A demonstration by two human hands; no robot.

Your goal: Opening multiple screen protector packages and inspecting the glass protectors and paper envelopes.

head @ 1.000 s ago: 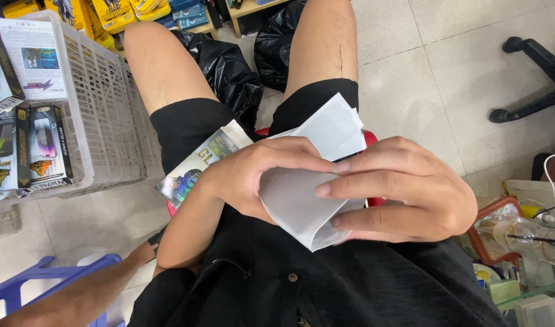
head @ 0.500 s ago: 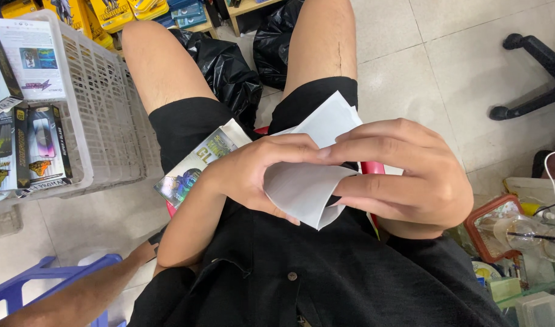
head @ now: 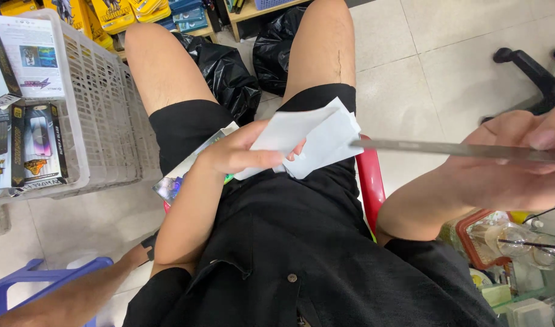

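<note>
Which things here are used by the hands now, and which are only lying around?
In hand:
left hand holds white paper sleeves
right hand holds thin flat sheet, seen edge-on

Lying about:
white crate of boxed packs
black bags
red stool
blue stool

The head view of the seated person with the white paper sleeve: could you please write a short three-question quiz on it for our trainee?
1. True or false: the left hand holds the white paper sleeve over the lap.
2. What does the right hand hold? A) a thin flat grey sheet, seen edge-on B) a blue plastic cup C) a black bag
3. Where does the white plastic lattice crate stand, on the person's left or right?

Key
1. True.
2. A: the thin flat grey sheet is pinched at its right end.
3. Left, on the pale tiled floor.
</note>
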